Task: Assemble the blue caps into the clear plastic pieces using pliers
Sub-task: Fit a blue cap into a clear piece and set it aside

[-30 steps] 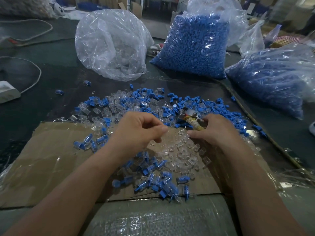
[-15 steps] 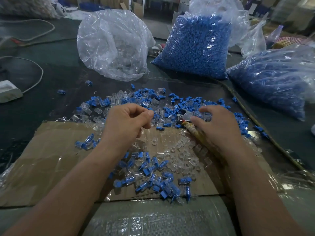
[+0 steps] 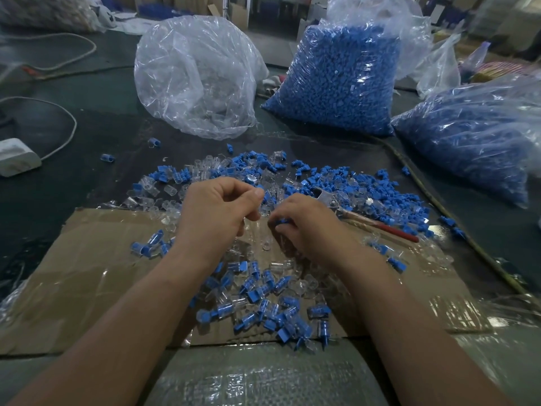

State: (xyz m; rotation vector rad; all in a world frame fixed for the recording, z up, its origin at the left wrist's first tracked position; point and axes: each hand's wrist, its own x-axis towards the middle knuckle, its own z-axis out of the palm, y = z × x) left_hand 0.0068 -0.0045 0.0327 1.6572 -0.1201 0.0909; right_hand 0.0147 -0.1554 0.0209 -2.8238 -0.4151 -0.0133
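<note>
My left hand (image 3: 216, 215) is pinched shut, with a small clear plastic piece (image 3: 264, 213) at its fingertips. Close to its right, my right hand (image 3: 307, 227) curls around a blue cap (image 3: 282, 221). The two hands almost touch above the cardboard sheet (image 3: 87, 273). The pliers (image 3: 332, 200) lie loose on the table just right of my right hand, red handle (image 3: 395, 233) pointing right. Loose blue caps and clear pieces (image 3: 366, 186) are spread behind the hands. Several assembled pieces (image 3: 272, 312) lie in a heap between my forearms.
At the back stand a clear bag of clear pieces (image 3: 199, 77) and two bags of blue caps (image 3: 342, 80) (image 3: 474, 133). A white power adapter (image 3: 14, 156) with its cable lies at the left. A thin rod (image 3: 468, 238) runs along the right.
My right hand has let go of the pliers, which now lie on the table, and moved left onto a blue cap. My left hand has shifted right towards it.
</note>
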